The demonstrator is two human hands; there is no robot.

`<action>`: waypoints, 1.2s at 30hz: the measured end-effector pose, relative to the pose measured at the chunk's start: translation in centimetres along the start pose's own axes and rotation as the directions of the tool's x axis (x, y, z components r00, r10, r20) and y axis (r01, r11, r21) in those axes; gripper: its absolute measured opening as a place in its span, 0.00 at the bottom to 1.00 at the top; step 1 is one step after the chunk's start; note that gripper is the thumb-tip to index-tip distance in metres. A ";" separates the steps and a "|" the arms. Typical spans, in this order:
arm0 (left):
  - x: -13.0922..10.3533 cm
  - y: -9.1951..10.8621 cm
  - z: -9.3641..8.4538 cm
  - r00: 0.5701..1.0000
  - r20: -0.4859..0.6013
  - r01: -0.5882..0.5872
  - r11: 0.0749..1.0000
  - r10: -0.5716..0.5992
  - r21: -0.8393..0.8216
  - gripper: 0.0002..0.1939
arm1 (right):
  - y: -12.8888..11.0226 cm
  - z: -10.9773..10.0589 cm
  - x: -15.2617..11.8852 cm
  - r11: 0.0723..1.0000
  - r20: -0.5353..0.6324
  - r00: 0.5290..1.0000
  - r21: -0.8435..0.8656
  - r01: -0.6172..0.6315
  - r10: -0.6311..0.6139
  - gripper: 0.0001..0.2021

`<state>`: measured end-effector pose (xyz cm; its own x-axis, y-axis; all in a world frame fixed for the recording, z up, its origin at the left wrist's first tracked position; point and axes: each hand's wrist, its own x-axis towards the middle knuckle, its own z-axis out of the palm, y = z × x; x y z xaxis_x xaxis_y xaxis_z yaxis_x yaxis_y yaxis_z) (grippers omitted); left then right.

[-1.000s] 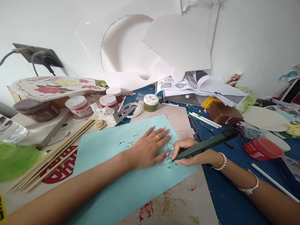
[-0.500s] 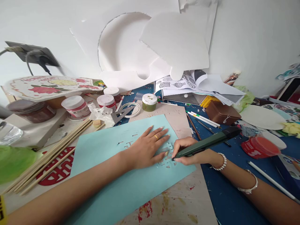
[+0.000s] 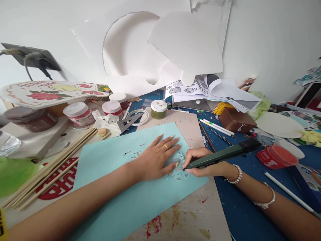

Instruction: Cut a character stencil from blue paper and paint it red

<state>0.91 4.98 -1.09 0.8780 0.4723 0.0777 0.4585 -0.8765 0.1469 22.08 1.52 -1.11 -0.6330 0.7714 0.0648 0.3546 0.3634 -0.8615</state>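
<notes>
A light blue sheet of paper (image 3: 107,167) with several small cut-out shapes lies on a paint-stained grey board (image 3: 175,221). My left hand (image 3: 157,157) rests flat on the sheet, fingers spread, a ring on one finger. Just right of it, my right hand (image 3: 198,162) is closed round a dark green utility knife (image 3: 220,155), held slanted like a pen. The knife's tip meets the paper by the cut-outs, near my left thumb. The blade itself is too small to make out.
Wooden sticks (image 3: 50,167) lie at the left, beside a red cut-out (image 3: 59,180). Behind the sheet stand a green paint jar (image 3: 158,109), a tape roll (image 3: 144,118) and a triangle ruler (image 3: 127,123). At the right are pens (image 3: 218,127), a brown box (image 3: 237,120) and a red paint tub (image 3: 276,156).
The whole view has shifted slightly to the left. Both hands keep nearly the same place on the paper, and the knife's rear end appears a little lower.
</notes>
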 end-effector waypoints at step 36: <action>0.1 0.1 -0.2 0.999 0.043 0.010 1.000 -0.011 0.029 0.27 | -2.3 2.8 -0.8 0.965 -0.337 0.907 0.026 -0.261 0.254 0.06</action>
<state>1.03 4.94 -0.88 0.8780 0.4774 0.0340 0.4708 -0.8742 0.1189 19.86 -1.43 -0.54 -0.2521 0.9677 0.0099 0.4896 0.1364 -0.8612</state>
